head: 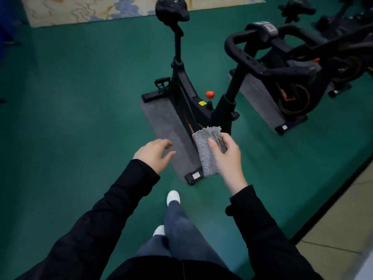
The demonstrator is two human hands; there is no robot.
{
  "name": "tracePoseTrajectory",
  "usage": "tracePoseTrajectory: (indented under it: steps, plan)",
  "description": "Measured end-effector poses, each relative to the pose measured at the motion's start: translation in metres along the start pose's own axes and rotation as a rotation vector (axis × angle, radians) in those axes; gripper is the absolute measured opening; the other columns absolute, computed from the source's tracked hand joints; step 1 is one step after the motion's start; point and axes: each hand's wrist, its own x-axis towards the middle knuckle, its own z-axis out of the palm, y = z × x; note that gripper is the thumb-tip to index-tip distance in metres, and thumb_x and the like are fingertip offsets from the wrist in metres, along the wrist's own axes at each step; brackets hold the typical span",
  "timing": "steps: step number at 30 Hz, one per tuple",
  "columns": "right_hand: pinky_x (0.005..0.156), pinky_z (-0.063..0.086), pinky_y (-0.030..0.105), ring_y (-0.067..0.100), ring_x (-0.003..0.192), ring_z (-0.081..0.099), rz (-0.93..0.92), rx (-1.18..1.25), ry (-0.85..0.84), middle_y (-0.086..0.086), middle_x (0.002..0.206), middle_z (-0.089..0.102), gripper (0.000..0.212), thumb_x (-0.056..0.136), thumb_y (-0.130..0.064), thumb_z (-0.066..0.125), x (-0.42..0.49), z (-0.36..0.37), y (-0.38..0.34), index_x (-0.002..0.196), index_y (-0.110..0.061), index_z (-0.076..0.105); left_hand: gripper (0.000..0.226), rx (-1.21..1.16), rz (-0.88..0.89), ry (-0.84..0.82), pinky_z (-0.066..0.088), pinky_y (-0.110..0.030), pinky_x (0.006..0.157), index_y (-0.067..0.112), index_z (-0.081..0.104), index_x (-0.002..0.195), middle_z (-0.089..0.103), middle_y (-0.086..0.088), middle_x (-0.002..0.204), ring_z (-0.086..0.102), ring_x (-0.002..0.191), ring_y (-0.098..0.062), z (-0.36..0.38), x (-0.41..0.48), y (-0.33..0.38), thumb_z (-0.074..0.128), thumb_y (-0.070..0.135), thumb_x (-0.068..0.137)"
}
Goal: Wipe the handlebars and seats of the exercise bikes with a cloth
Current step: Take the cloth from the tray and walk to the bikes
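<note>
The right hand (pixel 226 156) grips the cloth (pixel 207 150), a grey, fluffy piece folded into a thick pad. The thumb lies across the front and the fingers (pixel 221 138) curl round the back. This keeps a broad face free, probably for wiping. The cloth hangs in the air just in front of the near bike (pixel 189 102), over the front foot of its frame, touching no part of it.

The left hand (pixel 153 152) holds nothing. Its fingers are released and loosely spread, and it hovers beside the bike over the grey mat (pixel 161 122) under the frame. It may be there to steady the person or to reach for the cloth.

The bike's seat (pixel 171 10) is at its far end on a tall post, well apart from both hands. Its handlebars (pixel 242 55) rise on the right of the frame, with a small console at their top, nearer the cloth hand than the seat is. A red knob (pixel 210 94) sits on the frame between seat post and handlebar post. A second bike (pixel 298 85) stands beyond the first, on its own mat.

No wiping is under way here; the person stands short of the bike on the green floor (pixel 80 98). The likely next move is to lift the cloth onto the handlebars, the closer target, and the seat calls for a step forward.
</note>
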Motion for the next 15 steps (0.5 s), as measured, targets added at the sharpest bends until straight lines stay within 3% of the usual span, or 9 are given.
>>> tracePoseTrajectory:
  steps: [4, 11, 15]
  plan:
    - [0.067, 0.041, 0.008, -0.004, 0.072, 0.053, -0.015, 0.016, -0.015, -0.014, 0.078, 0.060, 0.005, 0.093, -0.025, 0.059, 0.039, 0.012, 0.003, 0.091, -0.020, 0.059, 0.038, 0.205, -0.008, -0.032, 0.045, -0.038, 0.091, 0.020, 0.052, 0.125, 0.059, 0.000, 0.124, 0.053, 0.114, -0.021, -0.006, 0.021, -0.011, 0.044, 0.043, 0.095]
    - [0.068, 0.043, 0.016, 0.015, 0.080, 0.057, -0.055, 0.063, -0.082, -0.002, 0.084, 0.063, 0.008, 0.094, -0.028, 0.059, 0.108, 0.022, -0.001, 0.091, -0.021, 0.059, 0.041, 0.324, -0.027, -0.047, 0.041, -0.035, 0.092, 0.021, 0.049, 0.128, 0.057, 0.000, 0.125, 0.051, 0.114, -0.021, -0.028, 0.086, -0.004, 0.038, 0.045, 0.096]
    - [0.072, 0.043, 0.011, 0.000, 0.079, 0.057, -0.012, 0.052, -0.104, -0.012, 0.084, 0.064, 0.005, 0.091, -0.028, 0.063, 0.141, 0.028, -0.007, 0.088, -0.027, 0.059, 0.041, 0.298, -0.046, -0.032, 0.041, -0.036, 0.093, 0.020, 0.051, 0.127, 0.057, 0.000, 0.125, 0.051, 0.115, -0.021, -0.039, 0.120, -0.004, 0.039, 0.044, 0.097]
